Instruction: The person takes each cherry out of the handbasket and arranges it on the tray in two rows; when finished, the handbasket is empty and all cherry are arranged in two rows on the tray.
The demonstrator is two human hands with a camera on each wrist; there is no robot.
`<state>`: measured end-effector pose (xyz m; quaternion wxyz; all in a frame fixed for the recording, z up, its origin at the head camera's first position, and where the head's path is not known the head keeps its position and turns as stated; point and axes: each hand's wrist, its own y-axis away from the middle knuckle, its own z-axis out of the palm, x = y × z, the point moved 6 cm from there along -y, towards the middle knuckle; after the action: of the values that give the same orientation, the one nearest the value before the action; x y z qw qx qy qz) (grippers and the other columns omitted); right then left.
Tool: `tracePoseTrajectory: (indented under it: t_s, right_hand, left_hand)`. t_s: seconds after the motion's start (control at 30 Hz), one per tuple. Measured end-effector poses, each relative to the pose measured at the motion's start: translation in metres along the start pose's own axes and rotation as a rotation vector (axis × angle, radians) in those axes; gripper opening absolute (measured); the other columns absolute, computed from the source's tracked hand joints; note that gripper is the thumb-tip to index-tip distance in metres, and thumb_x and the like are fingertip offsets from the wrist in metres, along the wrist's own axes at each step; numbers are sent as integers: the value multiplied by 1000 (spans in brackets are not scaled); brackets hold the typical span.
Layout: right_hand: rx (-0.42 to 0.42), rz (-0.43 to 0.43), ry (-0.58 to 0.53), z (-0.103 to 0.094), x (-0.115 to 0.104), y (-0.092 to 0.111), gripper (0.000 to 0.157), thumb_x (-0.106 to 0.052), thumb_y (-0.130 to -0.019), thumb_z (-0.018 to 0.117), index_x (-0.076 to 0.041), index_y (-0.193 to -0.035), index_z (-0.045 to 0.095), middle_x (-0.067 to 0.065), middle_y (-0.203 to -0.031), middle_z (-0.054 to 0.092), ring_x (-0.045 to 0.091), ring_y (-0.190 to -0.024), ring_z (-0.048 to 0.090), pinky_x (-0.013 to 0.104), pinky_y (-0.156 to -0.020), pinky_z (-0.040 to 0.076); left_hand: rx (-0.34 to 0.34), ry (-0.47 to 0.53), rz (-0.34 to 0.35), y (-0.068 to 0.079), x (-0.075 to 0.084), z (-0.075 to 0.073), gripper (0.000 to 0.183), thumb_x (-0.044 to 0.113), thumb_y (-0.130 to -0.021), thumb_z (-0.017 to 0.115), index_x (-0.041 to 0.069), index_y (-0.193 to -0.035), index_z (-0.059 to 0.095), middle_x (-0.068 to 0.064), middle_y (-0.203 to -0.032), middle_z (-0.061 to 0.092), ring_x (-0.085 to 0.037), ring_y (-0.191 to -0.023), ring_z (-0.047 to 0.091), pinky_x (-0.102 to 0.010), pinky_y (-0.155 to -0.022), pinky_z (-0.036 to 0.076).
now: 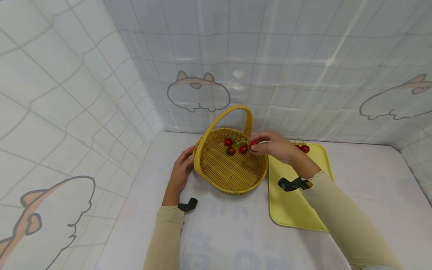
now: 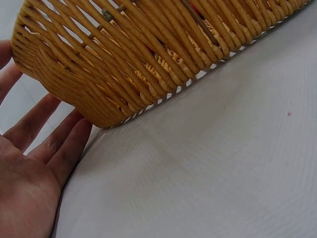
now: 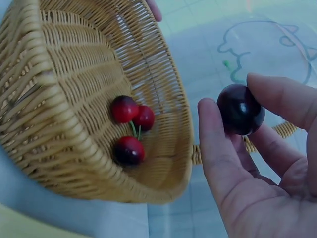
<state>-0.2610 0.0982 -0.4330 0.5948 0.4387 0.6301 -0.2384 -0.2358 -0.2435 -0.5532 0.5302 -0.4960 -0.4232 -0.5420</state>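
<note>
A yellow wicker basket (image 1: 230, 170) with an arched handle (image 1: 217, 120) stands on the table. Inside it lie three dark-red cherries (image 3: 129, 150), with green stems between them. Over the basket's right rim, my right hand (image 1: 275, 147) pinches another cherry (image 3: 241, 109) between thumb and fingers. That cherry looks almost black in the right wrist view. My left hand (image 1: 181, 170) touches the basket's left side near the foot of the handle, its fingers (image 2: 37, 121) extended along the woven wall.
Right of the basket is a yellow tray (image 1: 291, 204), partly under my right forearm. More cherries (image 1: 305, 149) lie at its far end, partly hidden by my hand. A tiled-pattern wall covering (image 1: 287, 82) rises behind the table, and another stands at the left.
</note>
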Motion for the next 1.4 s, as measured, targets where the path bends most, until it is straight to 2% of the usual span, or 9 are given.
tracePoseTrajectory:
  t_s: [0.2,0.5,0.63,0.8,0.97,1.2,1.4]
  right_hand:
    - [69,-1,-7,-13,11,14,39,-24,-95,73,-2,-126,61,10,-125,56,23,-106,67,42,-100,54]
    - [163,-40,-198,-26,27,30,32,-14,-97,71,-2,-124,58,-3,-109,67,14,-103,68,27,-93,56]
    - [211,-71,-305,-31,34,37,27,-10,-96,71,-5,-121,61,-2,-109,66,11,-99,68,25,-91,57]
    - [273,-112,-360,-37,45,44,29,-8,-96,70,-3,-123,60,0,-110,63,10,-99,67,24,-91,56]
    - [325,-73,-441,-40,65,48,33,-11,-96,71,-4,-126,57,-1,-111,60,9,-100,67,23,-92,56]
    - [376,-50,-541,-43,90,52,36,-8,-96,70,1,-128,57,0,-111,62,10,-99,70,28,-97,55]
    - [436,34,-459,-47,110,54,36,-17,-92,77,-3,-123,64,-4,-109,66,7,-96,72,26,-94,56]
  left_hand:
    - [4,-1,-3,0,0,-1,47,31,-103,60,18,-148,54,-4,-152,49,-18,-139,48,-26,-109,44]
    - [7,0,-16,1,1,0,45,26,-106,56,16,-149,52,-6,-153,48,-17,-139,48,-24,-108,45]
    - [7,-1,-13,1,2,1,45,26,-106,56,16,-149,52,-6,-153,48,-17,-138,48,-24,-107,45]
    - [2,2,-7,1,0,0,45,27,-105,57,16,-149,53,-6,-151,49,-17,-136,50,-24,-106,46]
    - [-9,4,-2,1,0,0,46,29,-105,58,17,-149,52,-8,-150,48,-18,-132,54,-25,-104,48]
    - [-6,6,-1,1,1,0,48,31,-104,59,17,-149,52,-7,-150,48,-17,-132,54,-25,-104,47]
    - [-2,8,-2,2,3,1,48,32,-103,60,17,-149,53,-7,-149,49,-18,-132,55,-25,-104,48]
